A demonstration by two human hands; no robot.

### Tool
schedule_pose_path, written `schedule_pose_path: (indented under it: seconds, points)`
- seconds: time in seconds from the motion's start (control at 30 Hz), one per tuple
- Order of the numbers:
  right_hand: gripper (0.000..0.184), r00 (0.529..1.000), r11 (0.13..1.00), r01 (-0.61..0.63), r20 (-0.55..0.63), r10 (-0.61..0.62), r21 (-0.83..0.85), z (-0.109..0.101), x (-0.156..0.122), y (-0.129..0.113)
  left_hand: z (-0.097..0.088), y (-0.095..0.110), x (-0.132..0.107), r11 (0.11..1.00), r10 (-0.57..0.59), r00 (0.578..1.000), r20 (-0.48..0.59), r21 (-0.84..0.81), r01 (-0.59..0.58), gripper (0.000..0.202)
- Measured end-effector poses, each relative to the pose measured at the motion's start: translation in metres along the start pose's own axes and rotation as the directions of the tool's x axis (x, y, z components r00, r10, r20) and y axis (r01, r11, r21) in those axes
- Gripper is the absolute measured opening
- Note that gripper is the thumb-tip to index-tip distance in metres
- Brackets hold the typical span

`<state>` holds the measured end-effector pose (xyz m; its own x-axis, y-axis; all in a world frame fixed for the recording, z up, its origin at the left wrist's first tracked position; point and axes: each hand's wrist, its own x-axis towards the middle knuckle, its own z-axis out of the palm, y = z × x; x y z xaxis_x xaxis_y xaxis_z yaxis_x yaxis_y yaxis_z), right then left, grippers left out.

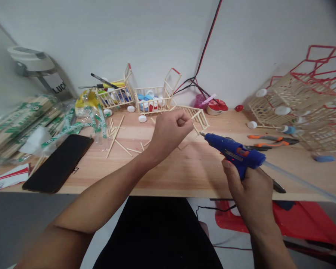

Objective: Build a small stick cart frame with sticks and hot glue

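Observation:
My left hand is raised over the wooden table with its fingers pinched on a thin wooden stick. My right hand grips a blue glue gun by the handle. The gun's nozzle points left toward the stick's lower end, almost touching it. A clear glue rod sticks out of the gun's back to the right. Just behind the left hand lies a small stick frame on the table.
Small stick baskets holding bottle caps stand at the wall. A large red-edged stick structure fills the right. Orange-handled pliers, a black phone, packs of sticks and loose sticks lie around.

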<state>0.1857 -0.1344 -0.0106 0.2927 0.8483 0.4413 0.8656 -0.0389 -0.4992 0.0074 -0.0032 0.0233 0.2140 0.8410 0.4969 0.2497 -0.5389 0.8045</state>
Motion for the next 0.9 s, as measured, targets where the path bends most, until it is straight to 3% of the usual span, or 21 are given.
schedule_pose_path:
  seconds: [0.17, 0.43, 0.9]
  points:
    - [0.056, 1.0, 1.0, 0.0, -0.023, -0.001, -0.028, -0.001, 0.004, 0.0, 0.0, 0.001, -0.001, 1.0, 0.025, 1.0, 0.006, 0.013, -0.025, 0.015]
    - [0.049, 0.991, 0.994, -0.112, 0.067, 0.113, -0.018, -0.014, 0.014, -0.005, 0.001, 0.0, -0.002, 1.0, 0.028, 0.999, 0.015, 0.008, -0.028, 0.016]
    - [0.066, 0.999, 0.998, -0.032, 0.023, 0.033, -0.05, -0.009, 0.015, 0.0, 0.001, 0.0, -0.002, 1.0, 0.028, 0.999, 0.017, -0.005, -0.028, 0.016]
